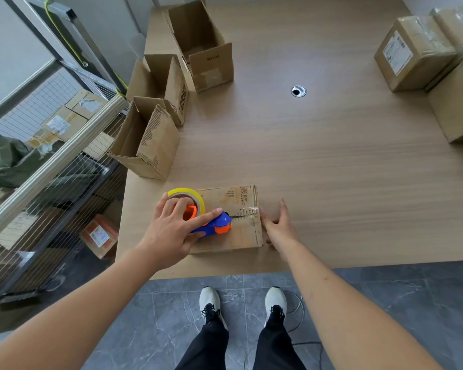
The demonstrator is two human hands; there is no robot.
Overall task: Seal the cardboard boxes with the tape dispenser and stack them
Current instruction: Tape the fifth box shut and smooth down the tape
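White shoes (243,305) on grey floor tiles stand just before the near edge of the tabletop (332,161). Close to that edge lies a closed cardboard box (238,206), flaps shut, with a strip of clear tape showing at its right end along the centre seam. On top of the box sits the tape dispenser (211,222), blue and orange with a yellow tape roll (190,196) at its left end. The left hand (171,231) grasps the dispenser from above, fingers spread over the roll and the blue body. The right hand (278,225) is released, its palm and fingers pressed flat against the box's right end. Three open boxes (155,134) stand in a line along the left edge of the tabletop, running toward the far left corner. Sealed boxes (417,54) are stacked at the far right corner. Beside the left edge stands a wire cage cart (51,161) holding parcels.
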